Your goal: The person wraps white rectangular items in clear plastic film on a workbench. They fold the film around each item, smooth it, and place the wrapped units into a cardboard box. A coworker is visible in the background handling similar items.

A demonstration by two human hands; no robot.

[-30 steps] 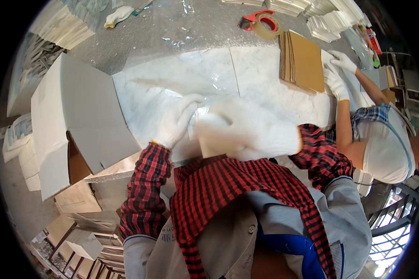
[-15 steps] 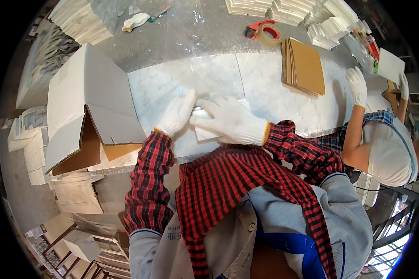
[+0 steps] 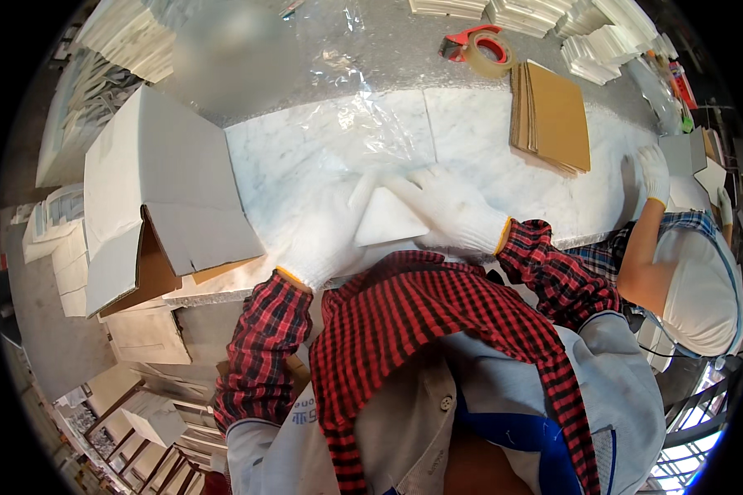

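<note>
A flat white square piece (image 3: 392,219), like a tile, is between my two gloved hands near the table's front edge, one corner pointing away from me. My left hand (image 3: 326,224) holds its left side, thumb and fingers along the edge. On the other side, my right hand (image 3: 456,205) has its fingers at the upper right edge and its palm side hidden. Both hands are blurred, and whether more pieces lie underneath cannot be seen. Just beyond the fingers, clear plastic film (image 3: 371,128) lies crumpled on the marble-patterned tabletop (image 3: 281,136).
A grey-white carton (image 3: 173,165) with flaps apart stands at left. Brown cardboard sheets (image 3: 560,115) and a red tape dispenser (image 3: 487,51) lie at right. Stacked white pieces (image 3: 594,54) line the far side. A co-worker's gloved hand (image 3: 654,173) is at far right.
My hands have spread apart and drawn closer to me, and the white piece has turned so a corner points away. The view has shifted slightly; the co-worker's white piece is lower.
</note>
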